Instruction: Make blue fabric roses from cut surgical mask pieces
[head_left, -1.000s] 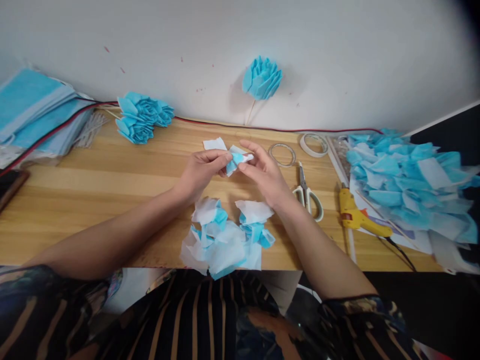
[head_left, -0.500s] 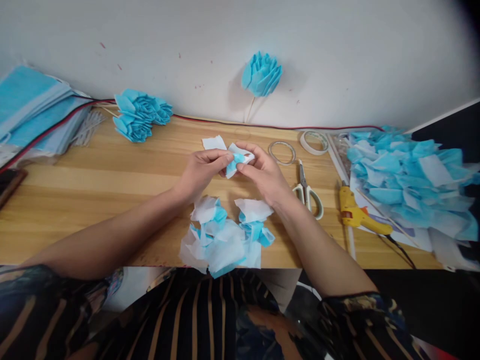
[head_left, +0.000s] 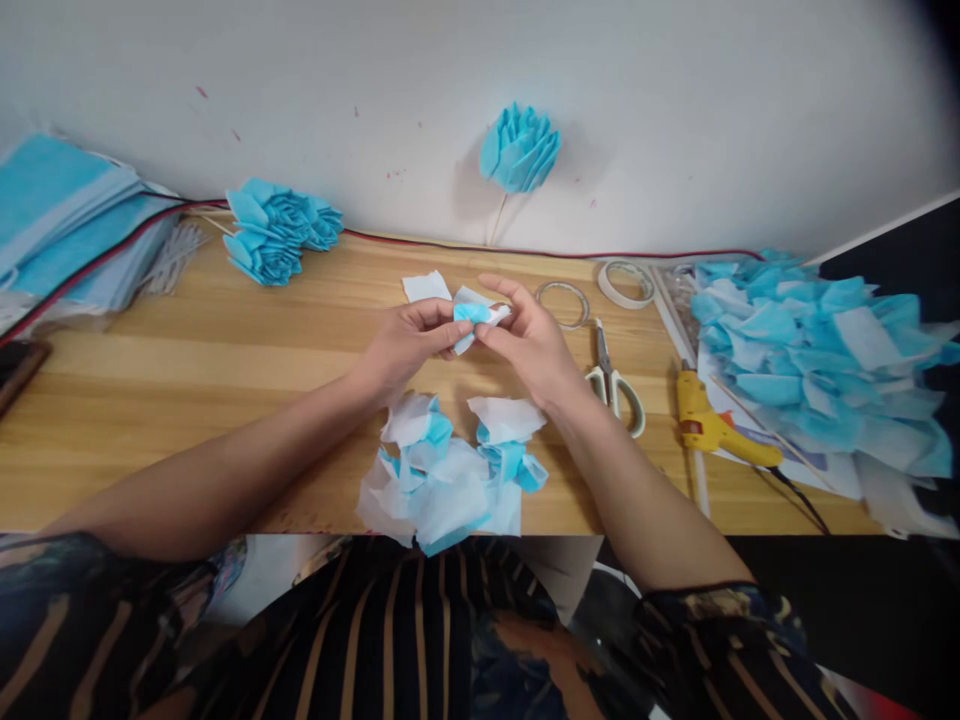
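My left hand (head_left: pixel 405 345) and my right hand (head_left: pixel 529 345) meet above the middle of the wooden table (head_left: pixel 225 370). Both pinch one small blue and white paper piece (head_left: pixel 472 318) between fingertips and thumbs. A white scrap (head_left: pixel 426 286) lies on the table just behind my left hand. Below my hands, near the table's front edge, sits a loose heap of blue and white paper scraps (head_left: pixel 450 470).
Finished blue paper flowers (head_left: pixel 279 232) lie at the back left, one flower on a stick (head_left: pixel 520 150) leans on the wall. Scissors (head_left: pixel 611 375), two tape rolls (head_left: pixel 564 303), a yellow glue gun (head_left: pixel 712 425) and a big pile of blue pieces (head_left: pixel 817 360) lie right. Stacked blue sheets (head_left: pixel 67 230) lie far left.
My fingers have shifted slightly on the paper piece, turning it so more blue shows on top. My hands stay in the same place.
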